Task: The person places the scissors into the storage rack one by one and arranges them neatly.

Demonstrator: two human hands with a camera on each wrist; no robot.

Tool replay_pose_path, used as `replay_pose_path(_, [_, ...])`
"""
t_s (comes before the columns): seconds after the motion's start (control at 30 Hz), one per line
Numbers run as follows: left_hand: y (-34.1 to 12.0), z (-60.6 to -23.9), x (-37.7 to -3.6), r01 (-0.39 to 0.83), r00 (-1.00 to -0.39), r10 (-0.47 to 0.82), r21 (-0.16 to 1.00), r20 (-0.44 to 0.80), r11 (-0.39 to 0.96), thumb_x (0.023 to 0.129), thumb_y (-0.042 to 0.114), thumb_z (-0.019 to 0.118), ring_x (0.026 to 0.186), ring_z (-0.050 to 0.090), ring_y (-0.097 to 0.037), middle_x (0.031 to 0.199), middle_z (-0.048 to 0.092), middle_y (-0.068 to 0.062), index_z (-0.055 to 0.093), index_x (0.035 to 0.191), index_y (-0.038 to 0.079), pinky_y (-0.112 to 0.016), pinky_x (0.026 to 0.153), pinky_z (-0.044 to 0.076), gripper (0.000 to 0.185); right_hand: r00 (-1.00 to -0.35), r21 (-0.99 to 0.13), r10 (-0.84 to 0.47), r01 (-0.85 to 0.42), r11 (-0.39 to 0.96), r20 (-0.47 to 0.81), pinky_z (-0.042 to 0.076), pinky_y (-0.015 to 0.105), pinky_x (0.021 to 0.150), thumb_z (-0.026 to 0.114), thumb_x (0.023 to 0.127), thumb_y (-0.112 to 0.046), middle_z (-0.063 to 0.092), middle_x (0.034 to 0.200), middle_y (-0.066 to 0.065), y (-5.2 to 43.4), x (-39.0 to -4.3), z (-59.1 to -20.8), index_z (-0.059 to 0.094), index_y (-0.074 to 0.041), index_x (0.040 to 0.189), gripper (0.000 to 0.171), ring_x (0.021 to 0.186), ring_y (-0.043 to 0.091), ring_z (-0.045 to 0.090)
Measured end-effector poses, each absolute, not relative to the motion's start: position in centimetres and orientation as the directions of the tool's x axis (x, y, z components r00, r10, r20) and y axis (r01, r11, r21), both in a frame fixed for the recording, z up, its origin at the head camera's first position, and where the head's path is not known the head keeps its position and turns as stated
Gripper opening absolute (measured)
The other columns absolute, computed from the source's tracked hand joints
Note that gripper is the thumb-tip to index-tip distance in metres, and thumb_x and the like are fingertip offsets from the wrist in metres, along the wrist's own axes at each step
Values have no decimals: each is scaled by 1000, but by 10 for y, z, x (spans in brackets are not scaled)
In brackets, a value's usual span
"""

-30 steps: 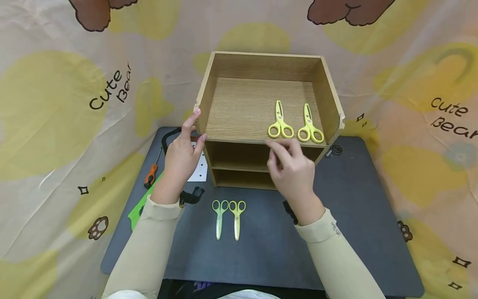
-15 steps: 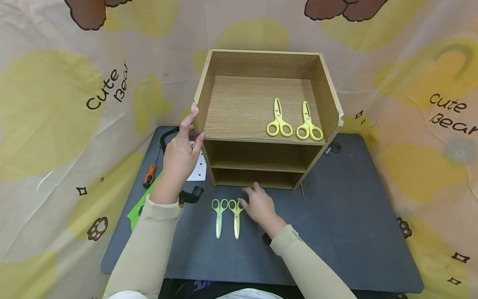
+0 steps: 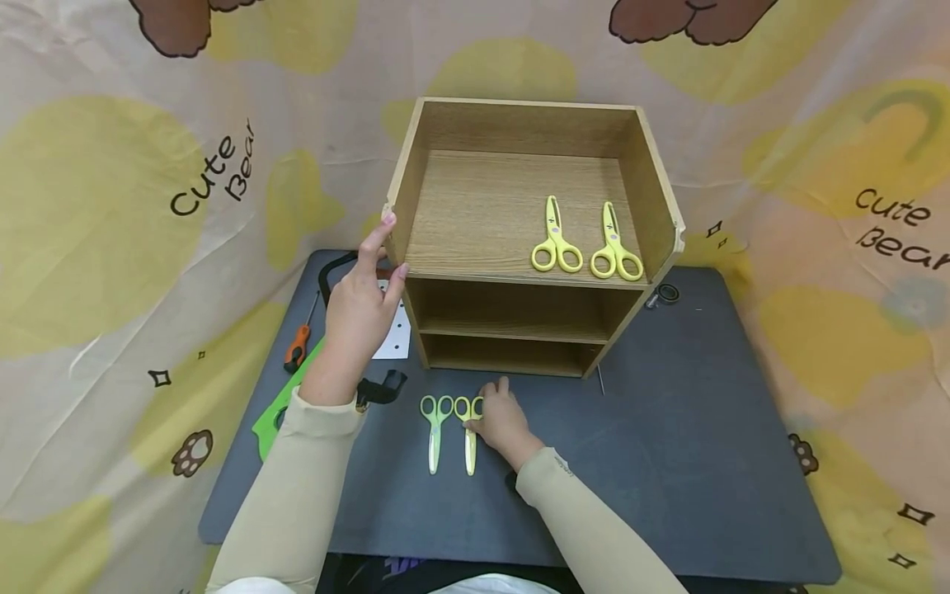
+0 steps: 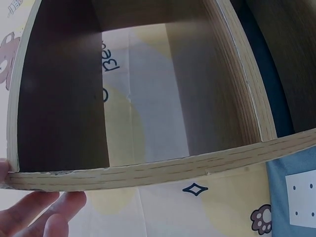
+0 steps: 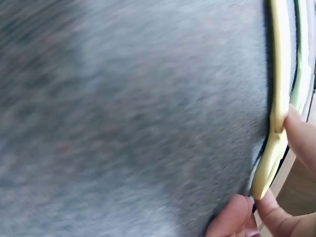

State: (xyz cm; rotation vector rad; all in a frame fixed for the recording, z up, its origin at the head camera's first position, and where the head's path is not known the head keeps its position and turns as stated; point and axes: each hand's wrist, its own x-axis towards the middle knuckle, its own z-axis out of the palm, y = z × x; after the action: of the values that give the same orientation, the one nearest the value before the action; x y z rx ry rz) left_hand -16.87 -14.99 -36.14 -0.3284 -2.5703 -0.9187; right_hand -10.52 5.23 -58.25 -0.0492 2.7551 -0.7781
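Note:
My left hand (image 3: 355,318) grips the left side panel of a wooden desktop shelf (image 3: 475,214). In the left wrist view its fingers lie along the panel's edge (image 4: 148,171). My right hand (image 3: 501,422) is down at the tabletop and pinches yellow scissors (image 3: 471,455) by the handle end. The right wrist view has the thumb at the scissors' pivot and fingers by the handle (image 5: 266,168). Pale green scissors (image 3: 435,445) lie alongside, to the left. Two more yellow scissors (image 3: 554,247) (image 3: 614,252) rest in the shelf's upper compartment, handles toward me.
On the dark grey table (image 3: 668,462), an orange-handled screwdriver (image 3: 297,348), a bright green object (image 3: 278,412) and a white board with holes (image 3: 396,338) lie left of the shelf. A black ring-shaped item (image 3: 667,293) sits to its right. A patterned cloth (image 3: 111,247) hangs around.
My right hand has come down from the shelf's upper compartment to the table and taken hold of the right-hand yellow scissors there. My left hand has stayed on the shelf's side.

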Motion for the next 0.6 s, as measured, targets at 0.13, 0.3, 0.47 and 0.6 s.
replay_pose_path(0.13, [-149,-361,-169,353,-892,94,551,442,756,108,21,62,82,71,-38,140,64,-21,24,160,36,-41,55,41,67,-953,-540,-100,75,839,-287,55,44,77,92,84,-28,47,129,23,49,-109,-579,56,3,123,61,96,32,60])
replay_pose_path(0.3, [-150,-361,-169,359,-892,104,548,440,755,108,21,62,81,72,-37,141,63,-20,23,160,37,-41,54,40,67,-955,-636,-116,90,766,-275,50,39,69,89,86,-16,56,97,12,51,-112,-583,49,-1,115,52,77,23,55])
replay_pose_path(0.47, [-151,-360,-169,356,-893,99,552,440,754,108,20,62,89,73,-38,140,64,-20,23,160,37,-42,56,42,67,-954,-745,-184,56,664,-235,43,31,60,81,92,-5,56,77,2,60,-109,-583,53,-7,108,32,66,16,51])
replay_pose_path(0.6, [-152,-360,-168,357,-892,100,552,441,754,108,21,62,92,73,-37,140,64,-19,23,160,37,-42,57,44,66,-954,-788,-208,42,614,-213,45,31,63,81,93,-7,62,82,1,69,-103,-582,67,-10,97,15,69,14,53])
